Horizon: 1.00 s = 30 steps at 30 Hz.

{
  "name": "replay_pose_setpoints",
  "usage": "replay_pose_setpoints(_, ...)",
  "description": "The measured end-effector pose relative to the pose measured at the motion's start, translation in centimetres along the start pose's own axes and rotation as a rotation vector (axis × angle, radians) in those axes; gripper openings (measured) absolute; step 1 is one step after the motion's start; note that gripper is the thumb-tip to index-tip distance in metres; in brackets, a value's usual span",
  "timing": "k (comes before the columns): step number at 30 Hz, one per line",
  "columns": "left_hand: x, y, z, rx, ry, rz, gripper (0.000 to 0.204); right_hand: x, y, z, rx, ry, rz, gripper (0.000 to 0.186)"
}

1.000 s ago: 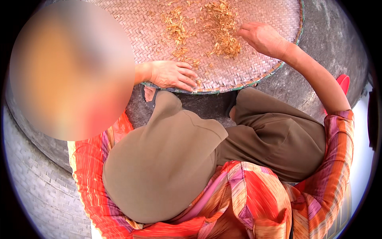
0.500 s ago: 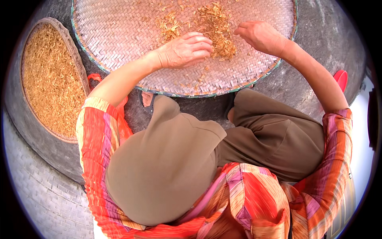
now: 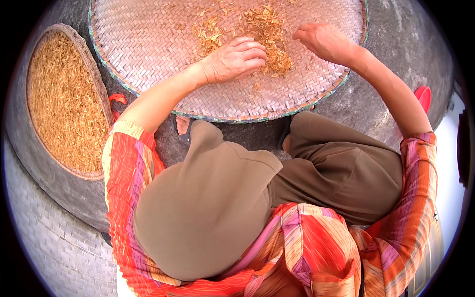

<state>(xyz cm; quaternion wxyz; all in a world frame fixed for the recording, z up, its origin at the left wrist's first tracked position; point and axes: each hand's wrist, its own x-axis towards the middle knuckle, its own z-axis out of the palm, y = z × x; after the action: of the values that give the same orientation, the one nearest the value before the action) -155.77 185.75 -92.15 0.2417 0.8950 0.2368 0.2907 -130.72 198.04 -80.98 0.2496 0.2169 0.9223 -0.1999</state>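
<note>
On a large round woven bamboo tray lies a small heap of dried golden-brown flakes, perhaps dried petals. My left hand is at the heap's left side, fingers bent and slightly apart, fingertips against the flakes. Its palm is hidden from sight. Across the heap, my right hand hovers over the tray, thumb and fingertips brought together. Whatever those tips hold, if anything, is too small to make out. A looser patch of the flakes spreads just beyond my left hand.
To the left, a round basket full of similar golden flakes rests on a dark grey surface. Something red lies between basket and tray. Another red object is beyond my right forearm. My knees are near the tray's closest edge.
My left hand has shifted slightly right and away from me, to the heap's edge. Scattered flakes on the near part of the tray are fewer. The right hand has barely moved.
</note>
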Motion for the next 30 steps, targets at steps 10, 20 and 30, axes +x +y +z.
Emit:
replay_pose_setpoints(10, -1.4, 2.7, 3.8, -0.123, -0.263, 0.252, 0.024, -0.4, 0.3, 0.0, 0.005, -0.093, 0.031, 0.019)
replay_pose_setpoints(20, -2.7, -7.0, -6.6, 0.394, 0.392, -0.715, 0.051, -3.3, 1.5, -0.8, 0.177, 0.078, 0.108, 0.017)
replay_pose_setpoints(30, -3.6, -1.4, 0.5, 0.295, 0.126, -0.855, 0.066, -9.1, -1.3, 2.4, 0.371, -0.001, 0.195, 0.021)
